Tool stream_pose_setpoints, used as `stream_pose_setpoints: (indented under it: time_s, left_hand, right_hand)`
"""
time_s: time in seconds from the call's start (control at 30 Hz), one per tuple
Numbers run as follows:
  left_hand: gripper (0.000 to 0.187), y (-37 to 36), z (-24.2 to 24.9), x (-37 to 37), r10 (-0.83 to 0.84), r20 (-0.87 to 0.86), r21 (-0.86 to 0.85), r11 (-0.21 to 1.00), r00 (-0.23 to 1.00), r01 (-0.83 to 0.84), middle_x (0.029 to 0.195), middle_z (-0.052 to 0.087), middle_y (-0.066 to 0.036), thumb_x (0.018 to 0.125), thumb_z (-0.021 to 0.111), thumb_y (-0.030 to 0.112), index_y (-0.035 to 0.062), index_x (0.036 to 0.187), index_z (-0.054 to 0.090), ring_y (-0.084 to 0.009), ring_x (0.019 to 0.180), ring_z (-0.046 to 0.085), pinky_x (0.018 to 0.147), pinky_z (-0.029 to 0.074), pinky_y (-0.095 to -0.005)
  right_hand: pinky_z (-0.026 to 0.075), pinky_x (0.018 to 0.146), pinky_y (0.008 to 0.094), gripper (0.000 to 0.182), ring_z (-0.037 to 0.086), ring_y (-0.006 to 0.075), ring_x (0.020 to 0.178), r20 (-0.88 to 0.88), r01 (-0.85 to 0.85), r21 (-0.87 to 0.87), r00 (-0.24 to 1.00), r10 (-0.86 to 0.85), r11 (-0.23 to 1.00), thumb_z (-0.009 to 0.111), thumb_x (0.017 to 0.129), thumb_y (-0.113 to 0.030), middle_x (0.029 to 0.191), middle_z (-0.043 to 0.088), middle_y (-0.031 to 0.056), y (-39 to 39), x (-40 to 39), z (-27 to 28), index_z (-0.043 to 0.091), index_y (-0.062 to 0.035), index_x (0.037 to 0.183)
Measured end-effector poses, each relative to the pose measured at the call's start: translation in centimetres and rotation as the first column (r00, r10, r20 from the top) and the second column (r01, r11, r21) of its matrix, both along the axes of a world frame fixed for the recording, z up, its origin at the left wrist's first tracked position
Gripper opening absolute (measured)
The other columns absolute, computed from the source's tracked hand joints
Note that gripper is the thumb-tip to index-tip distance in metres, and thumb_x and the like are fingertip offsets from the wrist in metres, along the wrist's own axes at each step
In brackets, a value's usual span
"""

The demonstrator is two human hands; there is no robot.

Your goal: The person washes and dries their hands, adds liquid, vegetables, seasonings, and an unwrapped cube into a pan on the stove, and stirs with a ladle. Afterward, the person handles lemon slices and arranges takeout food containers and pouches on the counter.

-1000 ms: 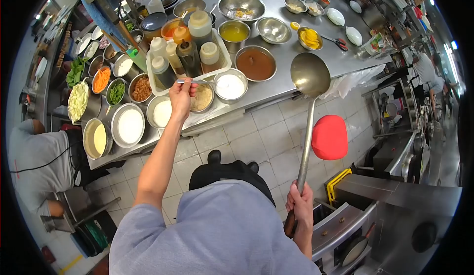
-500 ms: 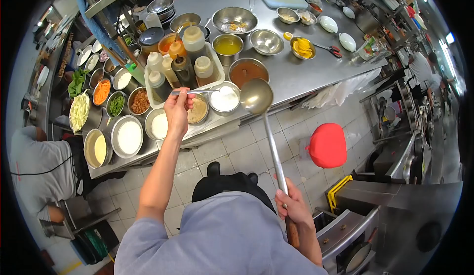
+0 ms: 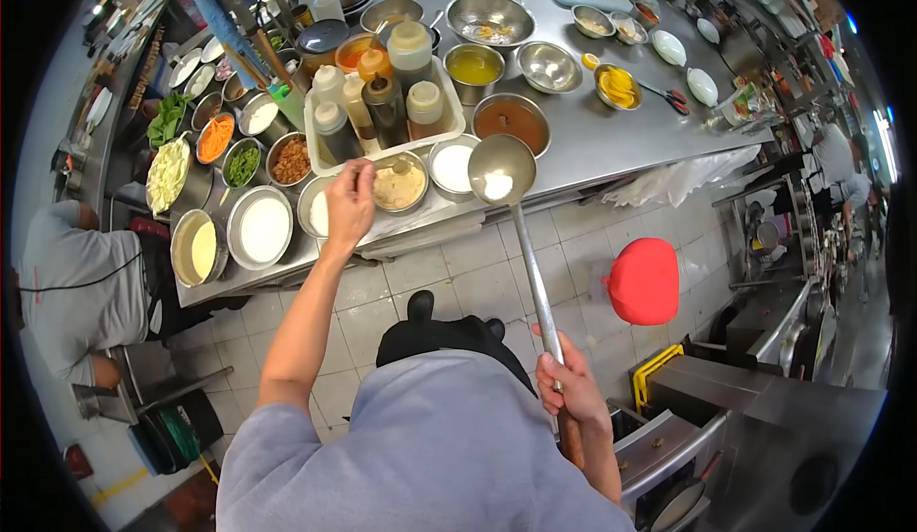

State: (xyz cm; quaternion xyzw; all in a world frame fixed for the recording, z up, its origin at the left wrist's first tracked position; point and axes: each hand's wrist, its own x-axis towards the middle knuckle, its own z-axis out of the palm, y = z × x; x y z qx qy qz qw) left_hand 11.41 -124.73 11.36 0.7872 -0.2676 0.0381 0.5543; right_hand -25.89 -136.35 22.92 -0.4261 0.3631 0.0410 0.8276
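Note:
My right hand [image 3: 573, 384] is wrapped round the handle of a long ladle [image 3: 503, 169], whose bowl has a small heap of white powder in it. The ladle bowl hangs beside a metal bowl of white powder [image 3: 452, 164] and below a pot of brown sauce [image 3: 513, 123]. My left hand [image 3: 350, 209] is closed in a pinch near a bowl of beige powder [image 3: 401, 188]. The spoon in its fingers is mostly hidden, with its end seemingly over that bowl. Another bowl of white powder [image 3: 318, 209] is partly behind this hand.
Squeeze bottles stand in a white tray [image 3: 449, 131]. Bowls of shredded carrot [image 3: 216, 138], chopped greens [image 3: 244, 164] and a white mixture [image 3: 261, 229] line the left. A red-covered container [image 3: 643, 282] is at right. Another person in a grey shirt [image 3: 81, 274] is at far left.
White powder now lies in the ladle, which was bare before. My left hand has turned, bringing the spoon from the white powder side to the beige powder. The view has shifted slightly.

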Motion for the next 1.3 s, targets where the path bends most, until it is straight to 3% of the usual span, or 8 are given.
stream_pose_setpoints:
  time_s: [0.13, 0.2, 0.57, 0.87, 1.0, 1.1, 1.2, 1.3]
  left_hand:
    - [0.016, -0.5, -1.7, 0.0, -0.029, 0.022, 0.073, 0.997, 0.999, 0.028, 0.073, 0.065, -0.011, 0.093, 0.054, 0.013, -0.0011, 0.097, 0.061, -0.0130, 0.062, 0.060, 0.061, 0.049, -0.0285]
    - [0.018, -0.2, -1.9, 0.1, 0.004, -0.086, 0.066, 0.998, 0.996, 0.001, 0.074, 0.065, -0.009, 0.094, 0.053, 0.014, -0.0015, 0.096, 0.061, -0.0126, 0.064, 0.060, 0.062, 0.050, -0.0278]
    - [0.019, 2.5, -5.1, 2.9, 0.072, -0.556, -0.262, 0.930, 0.828, -0.257, 0.074, 0.065, -0.006, 0.096, 0.053, 0.018, 0.0003, 0.094, 0.060, -0.0070, 0.057, 0.052, 0.052, 0.044, -0.0216]
    - [0.019, 3.7, -1.6, 3.1, 0.001, -0.577, -0.406, 0.867, 0.817, -0.288, 0.078, 0.066, -0.008, 0.095, 0.053, 0.016, -0.0013, 0.097, 0.061, -0.0076, 0.060, 0.053, 0.055, 0.045, -0.0217]
    - [0.018, 2.8, 3.3, -0.3, -0.094, -0.403, -0.456, 0.883, 0.910, -0.111, 0.079, 0.065, -0.006, 0.095, 0.054, 0.016, -0.0010, 0.099, 0.061, -0.0066, 0.063, 0.054, 0.057, 0.045, -0.0210]
    - [0.013, 2.9, 7.1, -3.8, -0.069, -0.073, -0.115, 0.991, 0.995, 0.061, 0.077, 0.066, -0.008, 0.093, 0.055, 0.009, -0.0027, 0.096, 0.061, -0.0105, 0.068, 0.061, 0.061, 0.049, -0.0229]
    - [0.012, 5.4, 6.4, -2.9, 0.091, 0.092, -0.105, 0.991, 0.992, -0.081, 0.076, 0.066, -0.010, 0.092, 0.055, 0.006, -0.0035, 0.095, 0.061, -0.0134, 0.068, 0.063, 0.060, 0.050, -0.0250]
    - [0.013, 9.1, 4.2, -0.1, 0.251, 0.091, -0.040, 0.968, 0.964, -0.249, 0.075, 0.066, -0.011, 0.092, 0.054, 0.008, -0.0027, 0.093, 0.061, -0.0154, 0.065, 0.063, 0.060, 0.050, -0.0277]
  right_hand:
    - [0.036, 0.037, 0.0230, 0.041, 0.036, 0.0055, 0.039, 0.005, 0.005, -0.013, 1.000, -0.005, 1.000, 0.046, 0.097, -0.017, 0.063, 0.040, 0.0001, -0.3, 0.3, -0.1, 0.035, -0.0099, 0.136]
    - [0.036, 0.037, 0.0230, 0.042, 0.035, 0.0055, 0.039, 0.002, 0.007, -0.020, 1.000, -0.007, 1.000, 0.046, 0.097, -0.017, 0.063, 0.039, 0.0001, -0.2, 0.3, 0.0, 0.035, -0.0099, 0.136]
    - [0.036, 0.036, 0.0231, 0.043, 0.036, 0.0054, 0.039, 0.015, 0.053, -0.025, 0.998, -0.053, 0.998, 0.046, 0.097, -0.017, 0.063, 0.039, 0.0002, 0.1, 0.1, 0.1, 0.034, -0.0098, 0.138]
    - [0.035, 0.037, 0.0226, 0.043, 0.035, 0.0052, 0.039, 0.003, 0.009, -0.034, 1.000, -0.009, 0.999, 0.046, 0.097, -0.016, 0.064, 0.040, 0.0002, 0.3, 0.9, 0.6, 0.034, -0.0094, 0.138]
    - [0.033, 0.036, 0.0211, 0.042, 0.034, 0.0040, 0.040, -0.010, -0.097, 0.029, 0.995, 0.097, 0.995, 0.045, 0.097, -0.017, 0.064, 0.039, -0.0007, 0.9, 2.6, 0.8, 0.035, -0.0089, 0.138]
    - [0.032, 0.037, 0.0213, 0.042, 0.033, 0.0038, 0.041, 0.014, -0.171, 0.090, 0.985, 0.171, 0.981, 0.045, 0.097, -0.017, 0.065, 0.039, -0.0011, 1.1, 3.8, 0.9, 0.035, -0.0090, 0.138]
    - [0.032, 0.036, 0.0214, 0.042, 0.033, 0.0037, 0.041, 0.026, -0.194, 0.113, 0.981, 0.193, 0.974, 0.045, 0.097, -0.017, 0.064, 0.039, -0.0012, 1.2, 3.9, 0.9, 0.035, -0.0088, 0.138]
    - [0.032, 0.036, 0.0212, 0.043, 0.033, 0.0037, 0.040, 0.020, -0.188, 0.076, 0.982, 0.187, 0.979, 0.045, 0.097, -0.016, 0.065, 0.039, -0.0010, 0.7, 3.6, 0.5, 0.035, -0.0087, 0.138]
